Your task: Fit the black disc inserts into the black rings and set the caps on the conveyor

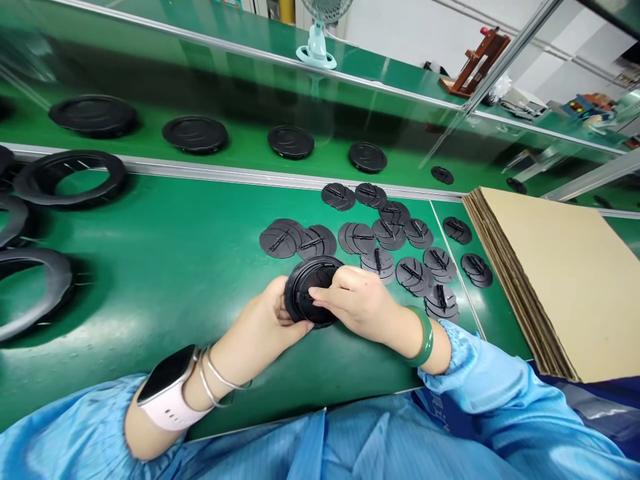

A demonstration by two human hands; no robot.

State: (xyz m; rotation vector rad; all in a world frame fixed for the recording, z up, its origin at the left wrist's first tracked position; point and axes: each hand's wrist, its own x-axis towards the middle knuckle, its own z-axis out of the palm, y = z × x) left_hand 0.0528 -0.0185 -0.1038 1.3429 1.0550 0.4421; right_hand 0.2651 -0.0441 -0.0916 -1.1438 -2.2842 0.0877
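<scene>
A round black plastic part (295, 293), with a raised rim and a disc inside it, is held above the green table. My left hand (275, 317) grips its left and lower rim, thumb at the bottom edge. My right hand (357, 300) is closed, with its fingertips pressed together on the face of the disc; whether they pinch something small there is hidden. Just beyond the held part lie overlapping thin black discs (281, 239) with a ridge across each. More such discs (413, 275) lie behind and to the right of my right hand.
Large black rings (117, 177) lie at the left. Black round assemblies (195, 133) stand in a row on the green strip (245, 150) behind the metal rail. A stack of cardboard sheets (565, 267) takes up the right side. A small fan (316, 50) stands on the far shelf.
</scene>
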